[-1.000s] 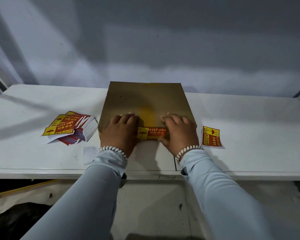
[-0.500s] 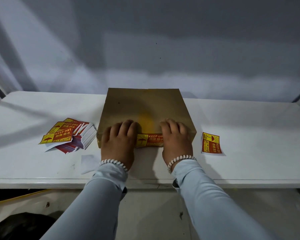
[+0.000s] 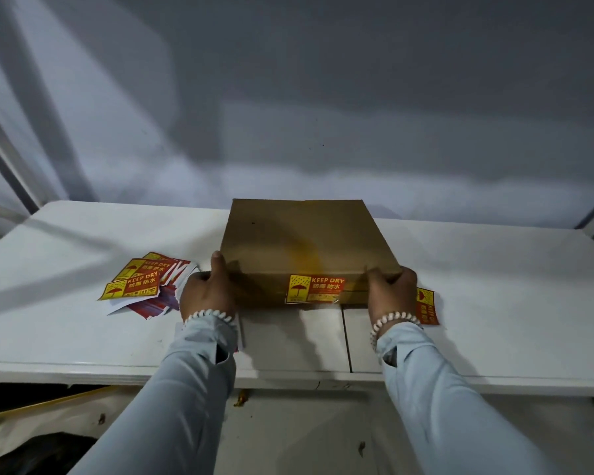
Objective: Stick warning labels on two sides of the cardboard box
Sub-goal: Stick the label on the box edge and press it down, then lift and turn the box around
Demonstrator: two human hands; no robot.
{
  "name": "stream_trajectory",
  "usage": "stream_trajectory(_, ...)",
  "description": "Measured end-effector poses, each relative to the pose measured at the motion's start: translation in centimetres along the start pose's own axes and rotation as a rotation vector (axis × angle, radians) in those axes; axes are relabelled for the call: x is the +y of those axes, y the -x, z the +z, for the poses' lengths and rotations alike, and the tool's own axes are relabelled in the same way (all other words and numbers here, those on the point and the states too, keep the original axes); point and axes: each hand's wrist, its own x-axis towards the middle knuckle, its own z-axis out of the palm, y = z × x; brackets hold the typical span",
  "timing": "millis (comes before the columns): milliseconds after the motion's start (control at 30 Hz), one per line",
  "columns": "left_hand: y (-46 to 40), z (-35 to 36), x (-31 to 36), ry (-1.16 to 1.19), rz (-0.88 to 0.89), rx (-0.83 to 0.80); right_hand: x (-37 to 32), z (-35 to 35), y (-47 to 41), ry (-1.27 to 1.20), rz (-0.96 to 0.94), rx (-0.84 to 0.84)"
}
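I am gripping the cardboard box (image 3: 302, 241) at its two near corners: my left hand (image 3: 208, 291) fingers are curling round the left corner, my right hand (image 3: 390, 291) fingers round the right one. The box is sitting on the white counter (image 3: 494, 286). A KEEP DRY label (image 3: 314, 289) is sticking on the box's near side. A label stack (image 3: 144, 286) is lying left of the box, and one loose label (image 3: 426, 306) is showing just right of it.

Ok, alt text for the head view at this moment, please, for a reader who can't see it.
A person's left hand and right hand grip the near corners of a flat cardboard box on a white table, a red and yellow KEEP DRY label stuck on its near side. A pile of labels lies to the left; a single label lies by the right hand.
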Motion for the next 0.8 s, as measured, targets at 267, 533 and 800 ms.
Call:
stream_trajectory(267, 3.1, -1.8, 2.7, 0.534, -0.324, -0.369, -3.7, -2.0, 1.6, -0.193, 0.063, 0.096)
stream_trajectory(533, 10.6, -2.1, 4.1, 0.601, -0.385, -0.524, -6.7, -1.0, 8.0, -0.452, 0.46, -0.347)
stream_trajectory(800, 15.5, -3.7, 5.1, 0.647, -0.447, -0.491, -6.7, -3.5, 12.0, -0.371, 0.561, -0.556)
